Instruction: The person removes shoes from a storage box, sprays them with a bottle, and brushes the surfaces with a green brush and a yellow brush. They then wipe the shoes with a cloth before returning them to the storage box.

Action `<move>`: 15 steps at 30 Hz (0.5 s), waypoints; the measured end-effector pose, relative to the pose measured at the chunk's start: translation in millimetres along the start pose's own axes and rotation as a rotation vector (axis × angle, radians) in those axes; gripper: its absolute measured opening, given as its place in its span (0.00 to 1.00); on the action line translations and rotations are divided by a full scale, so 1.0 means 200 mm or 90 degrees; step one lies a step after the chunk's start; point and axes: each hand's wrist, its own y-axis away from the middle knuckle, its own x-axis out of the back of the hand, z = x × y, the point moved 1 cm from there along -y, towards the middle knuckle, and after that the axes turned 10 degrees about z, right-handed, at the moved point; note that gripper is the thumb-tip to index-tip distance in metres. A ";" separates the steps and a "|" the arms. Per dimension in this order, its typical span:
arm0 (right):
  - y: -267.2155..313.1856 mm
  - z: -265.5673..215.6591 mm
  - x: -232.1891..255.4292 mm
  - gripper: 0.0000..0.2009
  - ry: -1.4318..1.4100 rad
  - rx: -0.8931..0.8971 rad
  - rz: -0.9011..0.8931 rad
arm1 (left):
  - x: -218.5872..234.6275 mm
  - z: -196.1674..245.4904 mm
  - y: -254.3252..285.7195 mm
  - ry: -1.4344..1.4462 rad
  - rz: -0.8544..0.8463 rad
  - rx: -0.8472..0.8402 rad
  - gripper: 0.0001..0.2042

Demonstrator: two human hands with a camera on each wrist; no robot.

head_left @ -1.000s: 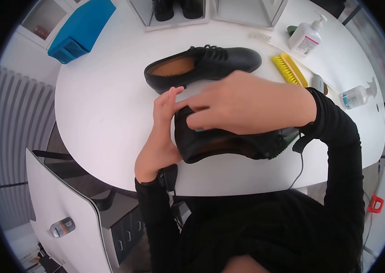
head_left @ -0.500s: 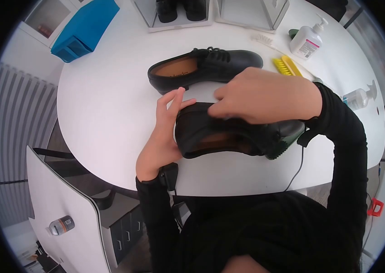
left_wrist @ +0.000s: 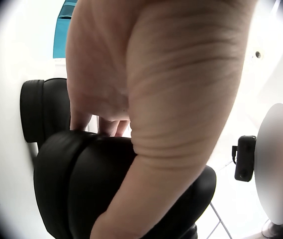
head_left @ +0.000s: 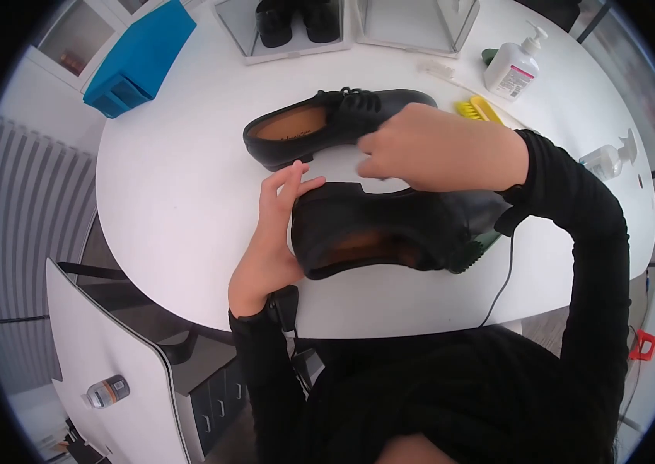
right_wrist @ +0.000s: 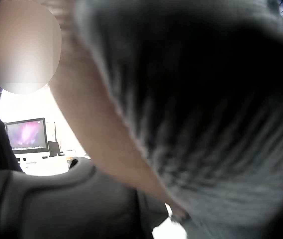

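on the round white table (head_left: 180, 193), a black leather lace-up shoe (head_left: 389, 232) lies on its side near the 6 o'clock edge. a second black leather shoe (head_left: 327, 124) sits just behind it, toward 12 o'clock. the left hand (head_left: 269, 232) is at the near shoe's 9 o'clock end, the right hand (head_left: 440, 151) above it. a yellow bristle brush (head_left: 482, 108) and a white pump bottle (head_left: 511, 68) lie toward 2 o'clock, a blue box (head_left: 138, 58) at 10 o'clock.
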 end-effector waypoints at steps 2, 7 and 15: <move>-0.01 -0.02 -0.01 0.10 -0.052 -0.002 0.089 | -0.01 0.00 0.00 -0.018 -0.005 -0.005 0.58; 0.00 -0.12 -0.01 0.05 -0.210 0.025 0.074 | 0.00 0.03 0.00 -0.014 -0.006 0.003 0.56; 0.50 -0.05 0.11 0.02 -0.103 -0.335 -0.131 | 0.02 0.06 -0.03 -0.097 -0.048 0.039 0.40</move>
